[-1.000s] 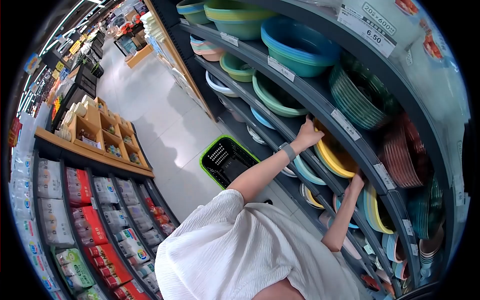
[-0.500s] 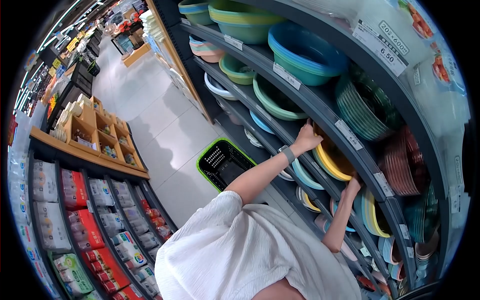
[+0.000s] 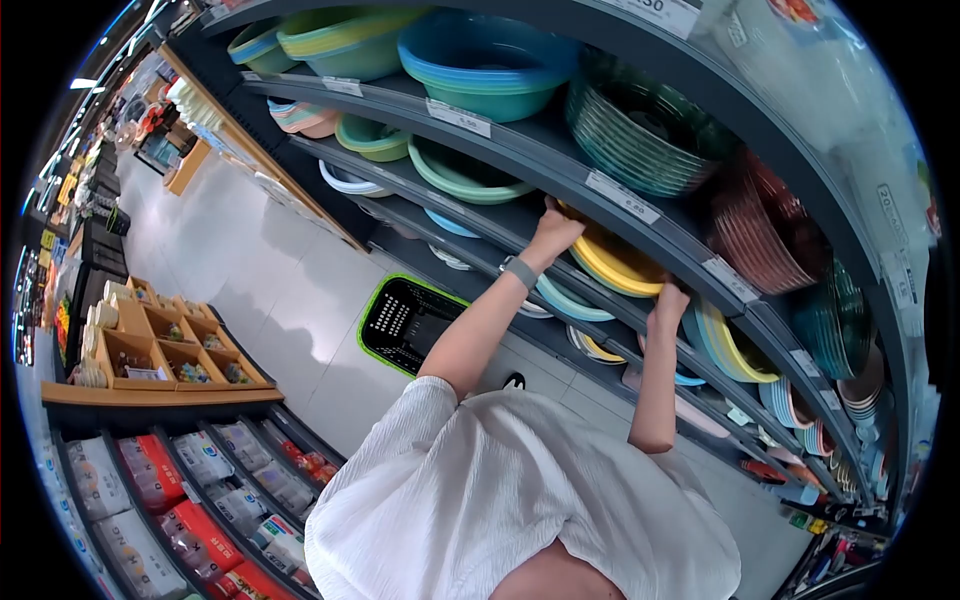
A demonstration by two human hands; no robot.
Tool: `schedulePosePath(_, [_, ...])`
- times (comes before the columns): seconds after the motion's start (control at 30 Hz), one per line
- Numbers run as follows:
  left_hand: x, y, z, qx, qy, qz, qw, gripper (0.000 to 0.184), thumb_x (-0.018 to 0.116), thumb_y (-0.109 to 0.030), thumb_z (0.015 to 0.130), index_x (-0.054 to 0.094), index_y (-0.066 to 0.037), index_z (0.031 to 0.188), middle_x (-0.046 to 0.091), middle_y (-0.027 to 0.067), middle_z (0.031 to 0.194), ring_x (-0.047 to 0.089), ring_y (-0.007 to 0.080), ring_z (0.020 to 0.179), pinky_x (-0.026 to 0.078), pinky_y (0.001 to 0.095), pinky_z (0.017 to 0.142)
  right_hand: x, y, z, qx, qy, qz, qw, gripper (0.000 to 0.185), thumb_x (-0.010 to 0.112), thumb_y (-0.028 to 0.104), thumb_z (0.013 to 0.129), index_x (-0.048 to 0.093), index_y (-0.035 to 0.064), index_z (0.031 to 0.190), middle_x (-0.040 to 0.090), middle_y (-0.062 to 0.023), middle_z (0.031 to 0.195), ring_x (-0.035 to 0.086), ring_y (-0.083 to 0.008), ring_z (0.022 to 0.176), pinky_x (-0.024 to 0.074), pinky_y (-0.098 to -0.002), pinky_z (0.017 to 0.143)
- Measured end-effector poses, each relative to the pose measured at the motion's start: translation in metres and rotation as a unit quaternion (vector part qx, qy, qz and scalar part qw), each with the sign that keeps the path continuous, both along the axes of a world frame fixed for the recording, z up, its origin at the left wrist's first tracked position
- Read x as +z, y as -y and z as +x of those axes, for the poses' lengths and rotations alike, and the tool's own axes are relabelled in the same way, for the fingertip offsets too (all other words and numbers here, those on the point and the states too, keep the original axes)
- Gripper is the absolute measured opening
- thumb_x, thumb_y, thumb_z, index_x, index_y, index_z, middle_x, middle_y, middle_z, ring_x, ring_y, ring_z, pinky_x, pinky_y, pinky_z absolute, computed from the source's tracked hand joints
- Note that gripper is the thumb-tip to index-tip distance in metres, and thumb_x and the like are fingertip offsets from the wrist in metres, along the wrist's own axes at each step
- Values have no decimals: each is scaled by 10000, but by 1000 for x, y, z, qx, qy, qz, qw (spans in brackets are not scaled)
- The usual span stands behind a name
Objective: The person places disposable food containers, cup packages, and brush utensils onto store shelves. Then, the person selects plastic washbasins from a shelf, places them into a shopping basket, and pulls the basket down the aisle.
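Note:
A stack of plastic basins with a yellow basin (image 3: 622,262) on top sits on a middle shelf. My left hand (image 3: 555,233), with a grey band on its wrist, is closed on the basin's left rim. On the opposite side, my right hand (image 3: 669,303) grips the rim near the front edge. The fingers of both hands are partly hidden behind the rim. Left of my left hand is a green basin (image 3: 470,180), and right of my right hand stands a stack of yellow and blue basins (image 3: 735,345). A pale blue basin (image 3: 570,300) lies on the shelf below.
A black shopping basket (image 3: 400,325) with a green rim stands on the floor to the left. Above are blue basins (image 3: 480,65), ribbed green basins (image 3: 640,125) and dark red ones (image 3: 765,225). Packaged goods (image 3: 200,540) fill the lower left shelves; a wooden display (image 3: 150,350) stands behind them.
The camera view has turned, so the shelves appear shifted left and more level. Both hands remain on the yellow basin's rim.

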State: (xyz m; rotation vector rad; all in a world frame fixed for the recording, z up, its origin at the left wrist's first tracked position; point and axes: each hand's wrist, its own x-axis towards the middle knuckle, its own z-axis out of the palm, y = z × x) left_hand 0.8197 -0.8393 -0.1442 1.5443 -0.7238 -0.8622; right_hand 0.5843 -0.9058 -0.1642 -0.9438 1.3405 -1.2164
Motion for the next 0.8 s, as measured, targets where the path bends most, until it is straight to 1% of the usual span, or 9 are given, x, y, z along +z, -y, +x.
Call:
schedulePosePath(0.07, [-10,4,4,-15,20,3,1000,776,643,-138,851,209,28,1473,470,243,1423,485,322,1338,377,328,1101,-11,7,-2,-8,-5,18,1000,423,643,206,953,533,-1,1305,561,-77,1220,509,-180,1101,400,-334,974])
schedulePosePath(0.1, [-16,5,6,-22,20,4,1000,776,643,-138,851,209,28,1473,470,243,1423,485,322,1338,377,328,1101,-30,16,-6,-1,-14,7,1000,387,643,279,946,550,28,1225,556,-89,1209,514,-222,1126,436,-418,963])
schedulePosePath(0.17, [-26,7,8,-22,-86,-7,996,774,640,-131,828,221,13,1462,458,234,1413,472,352,1329,390,409,1096,-6,-1,1,14,55,61,996,370,629,315,935,547,52,1181,546,-110,1224,526,-272,1136,467,-515,938])
schedulePosePath(0.2, [-24,6,11,-46,-163,32,985,772,649,-142,804,239,-8,1444,455,227,1391,468,389,1303,408,539,1058,-8,0,-4,48,72,70,994,340,609,298,931,543,51,1155,534,-134,1242,529,-305,1152,472,-572,943])
schedulePosePath(0.23, [-26,6,10,-50,-164,32,985,772,649,-142,804,239,-8,1444,455,227,1391,468,389,1303,408,539,1058,-5,-2,-6,64,66,75,993,319,601,274,925,539,45,1140,524,-154,1267,524,-315,1174,467,-581,950])
schedulePosePath(0.3, [-28,5,11,-50,-224,18,973,664,634,-89,799,296,-51,1368,490,184,1266,532,350,1211,508,576,942,-7,1,-11,102,75,96,987,508,593,290,946,423,59,1366,460,-167,1392,472,-358,1299,463,-621,981])
schedulePosePath(0.5, [-28,-1,11,-62,-236,-17,970,592,648,-128,795,353,2,1291,492,200,1226,538,354,1175,506,596,927,1,-4,-16,155,123,114,973,380,564,229,941,463,28,1247,438,-200,1403,460,-398,1302,449,-629,991])
schedulePosePath(0.67, [-17,-9,7,-63,-239,-17,969,527,651,-146,807,381,21,1227,487,225,1203,541,367,1153,510,582,934,-4,-6,-17,143,92,97,981,540,574,270,948,425,-16,1381,438,-212,1419,461,-370,1290,430,-583,1029])
schedulePosePath(0.8, [-22,-9,8,-71,-245,-35,966,548,666,-156,809,380,35,1236,496,218,1189,546,364,1149,482,592,972,-4,-8,-17,126,46,75,988,488,594,294,938,489,-15,1301,496,-202,1339,509,-353,1224,458,-554,981])
